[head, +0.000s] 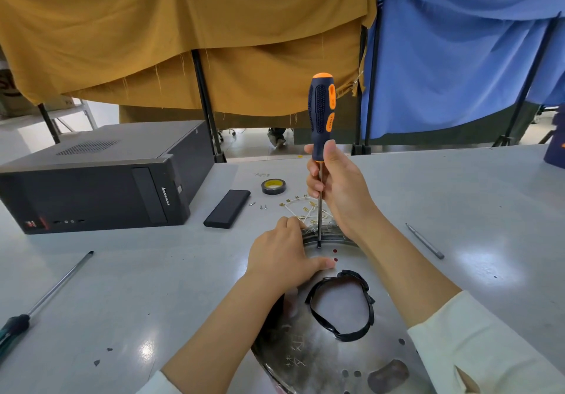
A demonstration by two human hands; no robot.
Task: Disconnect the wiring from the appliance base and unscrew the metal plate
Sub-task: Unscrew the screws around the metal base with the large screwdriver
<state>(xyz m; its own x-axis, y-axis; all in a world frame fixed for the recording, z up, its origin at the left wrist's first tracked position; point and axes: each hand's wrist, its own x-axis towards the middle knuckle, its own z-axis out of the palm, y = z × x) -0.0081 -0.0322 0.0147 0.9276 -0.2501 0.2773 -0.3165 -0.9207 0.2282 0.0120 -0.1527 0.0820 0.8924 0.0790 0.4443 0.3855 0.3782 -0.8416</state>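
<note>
The right hand (336, 192) is pinching the lower handle and shank of an upright orange-and-black screwdriver (321, 112), its tip sitting at the far rim of the round metal plate (308, 357), where the screw itself is too small to make out. The left hand (284, 256) is lying flat on the plate, fingers spread loosely, covering part of its edge. The plate is resting on the grey surface (122, 286), running out of view at the bottom, sleeves hiding its near right side. Loose wiring (301, 210) is lying just beyond, partly hidden behind the hands.
</note>
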